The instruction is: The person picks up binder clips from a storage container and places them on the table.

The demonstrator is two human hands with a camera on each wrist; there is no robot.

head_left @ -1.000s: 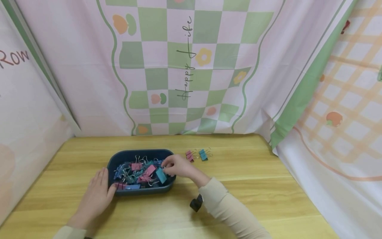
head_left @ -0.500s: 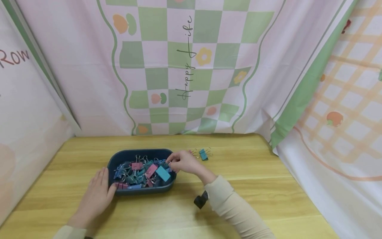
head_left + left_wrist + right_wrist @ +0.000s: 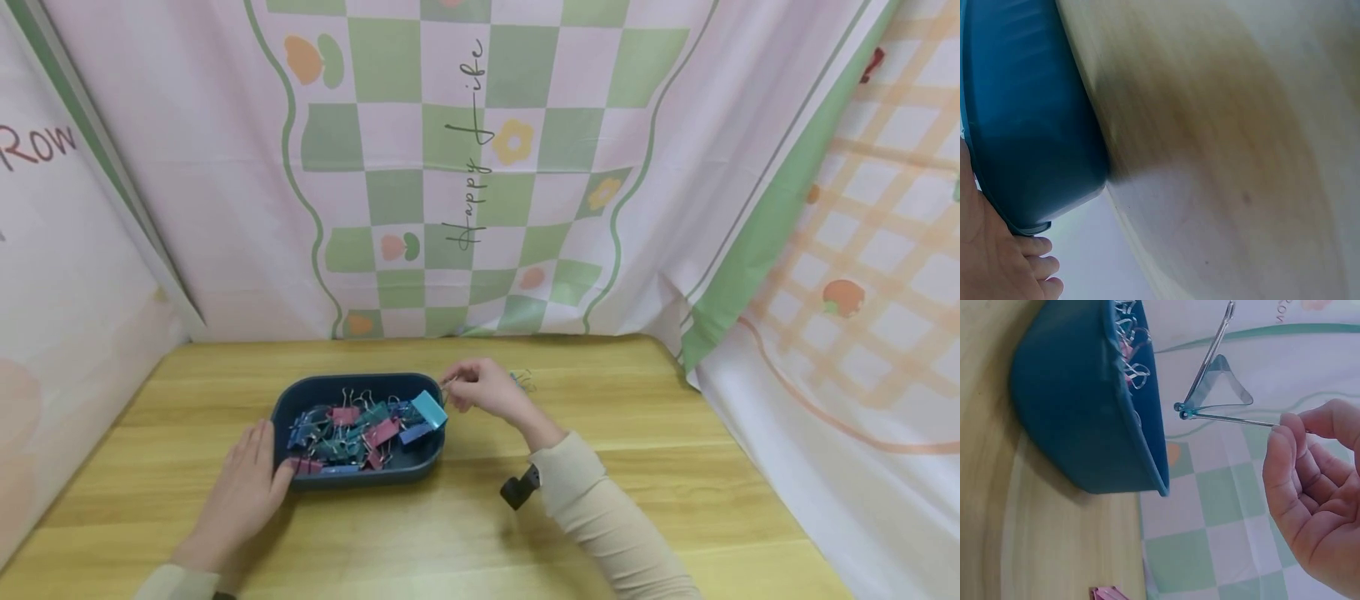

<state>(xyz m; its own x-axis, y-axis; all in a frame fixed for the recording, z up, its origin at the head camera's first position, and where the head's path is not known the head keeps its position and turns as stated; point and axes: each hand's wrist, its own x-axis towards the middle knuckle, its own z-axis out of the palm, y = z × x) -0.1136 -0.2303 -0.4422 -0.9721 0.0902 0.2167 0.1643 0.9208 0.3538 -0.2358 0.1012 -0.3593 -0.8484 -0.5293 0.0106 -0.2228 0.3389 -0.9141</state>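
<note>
A dark blue plastic bin [image 3: 360, 479] stands on the table, filled with pink, teal and blue binder clips [image 3: 345, 433]. Along its left end lies my left hand [image 3: 238, 492], fingers straight against the wall and thumb at the front corner; the left wrist view shows the palm at the bin's rim [image 3: 1025, 228]. My right hand [image 3: 491, 393] pinches a teal binder clip [image 3: 430, 409] by one wire handle between thumb and fingers. That clip hangs above the right end of the bin, its other handle [image 3: 1213, 347] swung away.
Just beyond my right hand, a loose teal clip [image 3: 519, 381] lies on the wooden table [image 3: 420, 542], mostly covered. A pink clip [image 3: 1109, 593] also lies on the table in the right wrist view. Patterned cloth [image 3: 390, 192] hangs behind the table and at both sides.
My right hand has lifted the teal binder clip from the pile and moved up and to the right, covering the loose clips on the table. The left hand has not moved.
</note>
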